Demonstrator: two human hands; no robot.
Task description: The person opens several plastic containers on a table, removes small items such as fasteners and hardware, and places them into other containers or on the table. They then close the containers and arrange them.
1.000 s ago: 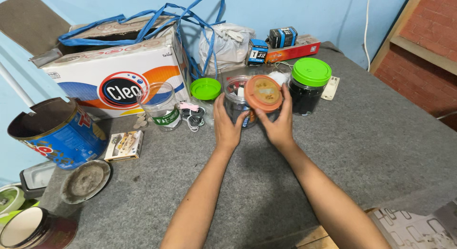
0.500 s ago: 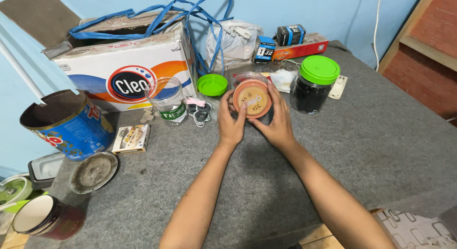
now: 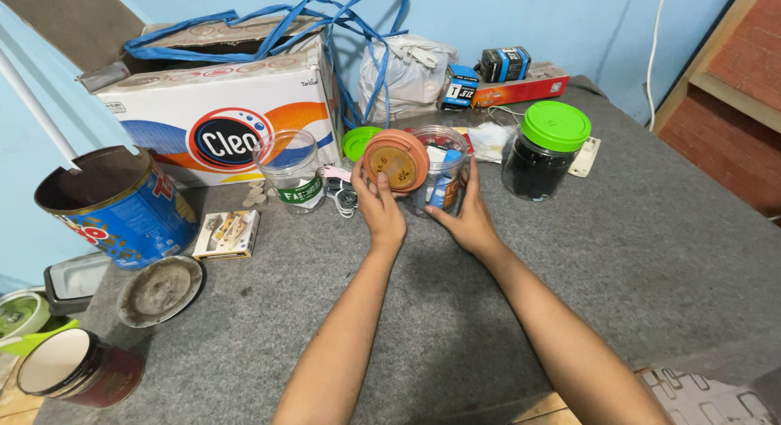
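Note:
My left hand (image 3: 376,204) holds a round orange lid (image 3: 395,160) on edge, lifted off to the left of a clear plastic jar (image 3: 440,169). The jar stands open on the grey table cloth (image 3: 455,311) and holds small packets, some blue. My right hand (image 3: 460,219) grips the jar's right side and steadies it. A loose green lid (image 3: 355,140) lies just behind the orange one.
A dark jar with a green lid (image 3: 543,151) stands right of my hands. An open clear jar (image 3: 290,171), a printed cardboard box (image 3: 218,116), a blue tin (image 3: 110,205), a metal lid (image 3: 159,289) and a small packet (image 3: 226,232) sit to the left. Small boxes (image 3: 504,75) and a white bag (image 3: 407,71) line the wall.
The orange lid has come off the jar. It passed from my right hand to my left, which carries it left, while my right hand now holds the jar.

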